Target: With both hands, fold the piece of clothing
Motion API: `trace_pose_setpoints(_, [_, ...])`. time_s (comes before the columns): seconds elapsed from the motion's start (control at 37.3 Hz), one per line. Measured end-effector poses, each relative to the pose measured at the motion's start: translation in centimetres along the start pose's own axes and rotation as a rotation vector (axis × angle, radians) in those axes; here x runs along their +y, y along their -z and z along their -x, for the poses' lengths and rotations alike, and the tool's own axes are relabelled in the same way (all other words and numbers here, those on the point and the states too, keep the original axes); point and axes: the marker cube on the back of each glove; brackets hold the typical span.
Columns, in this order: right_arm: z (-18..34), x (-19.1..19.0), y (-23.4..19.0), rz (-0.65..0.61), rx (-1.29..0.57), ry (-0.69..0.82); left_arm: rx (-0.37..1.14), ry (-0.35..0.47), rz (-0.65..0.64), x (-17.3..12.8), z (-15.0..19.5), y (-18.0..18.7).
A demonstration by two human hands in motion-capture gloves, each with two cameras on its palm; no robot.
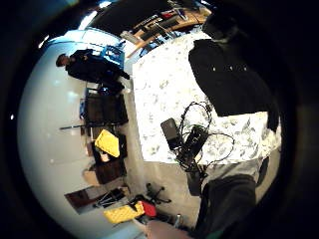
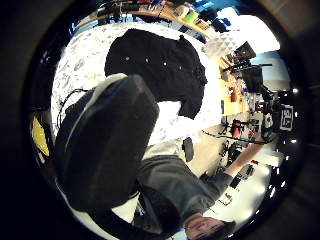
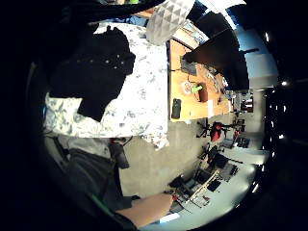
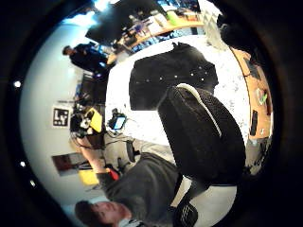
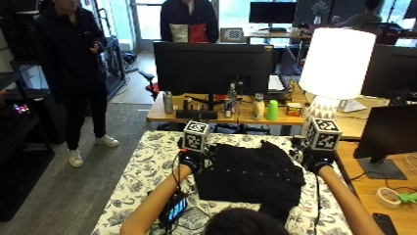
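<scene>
Left hand (image 5: 190, 161) and right hand (image 5: 317, 159) hover raised at either side of the black garment (image 5: 251, 176); whether their fingers are open or curled cannot be told. The garment lies spread on the floral-covered desk (image 5: 147, 171)

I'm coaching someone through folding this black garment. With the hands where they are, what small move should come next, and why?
Probably bring both hands down to take hold of the garment's far corners. The black garment lies spread on the patterned tablecloth, apparently not yet folded. The left hand sits at its far left edge and the right hand near its far right edge; whether either grips cloth cannot be seen.
</scene>
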Motion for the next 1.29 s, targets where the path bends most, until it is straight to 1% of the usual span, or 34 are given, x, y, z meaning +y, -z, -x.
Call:
trace_pose_setpoints(0.13, [0.0, -0.4, -0.5, 0.002, 0.008, 0.002, -0.017, -0.06, 0.087, -1.2, -1.0, -3.2])
trace_pose_setpoints(0.19, [-0.2, -1.1, -1.3, 0.007, 0.009, 0.002, -0.043, -0.088, 0.137, -1.9, -1.6, -5.2])
trace_pose_setpoints(0.3, [-0.7, -2.7, -3.1, 0.029, 0.014, 0.011, -0.09, -0.161, 0.278, -3.6, -3.1, -10.0])
trace_pose_setpoints(0.32, [-0.7, -3.0, -3.5, 0.033, 0.015, 0.01, -0.103, -0.168, 0.312, -4.0, -3.5, -11.2])
trace_pose_setpoints(0.38, [-0.8, -3.3, -4.2, 0.043, 0.019, 0.008, -0.146, -0.138, 0.399, -3.8, -4.1, -12.8])
trace_pose_setpoints(0.48, [-1.0, -3.4, -5.3, 0.068, 0.023, 0.01, -0.264, 0.043, 0.65, 0.4, -4.6, -13.0])
trace_pose_setpoints(0.54, [-1.1, -3.3, -5.7, 0.08, 0.022, 0.012, -0.295, 0.085, 0.73, 1.1, -4.8, -13.5])
trace_pose_setpoints(0.59, [-1.3, -3.2, -6.1, 0.089, 0.019, 0.01, -0.315, 0.096, 0.765, 0.8, -4.8, -14.5])
trace_pose_setpoints(0.62, [-1.5, -3.3, -6.4, 0.094, 0.018, 0.008, -0.32, 0.088, 0.773, 0.5, -4.9, -15.1])
trace_pose_setpoints(0.7, [-2.2, -3.4, -7.2, 0.105, 0.02, -0.001, -0.306, 0.02, 0.815, -0.1, -5.0, -16.6])
trace_pose_setpoints(0.75, [-2.5, -3.4, -7.5, 0.108, 0.019, -0.004, -0.298, 0.012, 0.896, 0.0, -5.0, -17.0])
trace_pose_setpoints(0.83, [-2.9, -3.0, -8.0, 0.115, 0.013, -0.004, -0.295, 0.049, 1.104, 0.6, -4.9, -17.2])
trace_pose_setpoints(0.86, [-3.0, -2.9, -8.1, 0.12, 0.009, -0.003, -0.301, 0.078, 1.152, 0.6, -4.9, -17.2])
trace_pose_setpoints(0.89, [-3.2, -2.8, -8.4, 0.124, 0.005, -0.004, -0.313, 0.107, 1.159, 0.6, -4.9, -17.3])
trace_pose_setpoints(0.91, [-3.5, -2.9, -8.8, 0.128, 0.003, -0.006, -0.332, 0.13, 1.129, 0.4, -4.9, -17.5])
trace_pose_setpoints(0.97, [-4.0, -3.4, -9.8, 0.133, 0.004, -0.013, -0.385, 0.164, 1.015, -0.4, -4.7, -17.9])
trace_pose_setpoints(0.99, [-4.3, -3.6, -10.3, 0.136, 0.004, -0.015, -0.41, 0.172, 0.955, -0.8, -4.6, -18.1])
trace_pose_setpoints(1.02, [-4.4, -3.8, -10.6, 0.138, 0.005, -0.016, -0.429, 0.16, 0.895, -1.3, -4.5, -18.3])
trace_pose_setpoints(1.05, [-4.5, -3.8, -11.0, 0.139, 0.004, -0.015, -0.437, 0.121, 0.826, -1.9, -4.6, -18.6])
trace_pose_setpoints(1.13, [-4.6, -3.9, -11.8, 0.146, 0.003, -0.013, -0.41, -0.093, 0.56, -4.2, -5.1, -19.7])
trace_pose_setpoints(1.18, [-4.7, -3.9, -12.5, 0.154, 0.002, -0.009, -0.373, -0.197, 0.418, -5.7, -5.7, -20.2])
trace_pose_setpoints(1.23, [-4.7, -3.9, -13.1, 0.167, 0.002, -0.005, -0.353, -0.239, 0.346, -6.5, -5.9, -20.4])
trace_pose_setpoints(1.29, [-4.8, -3.8, -13.7, 0.182, 0.007, -0.007, -0.353, -0.232, 0.339, -6.7, -5.8, -20.3])
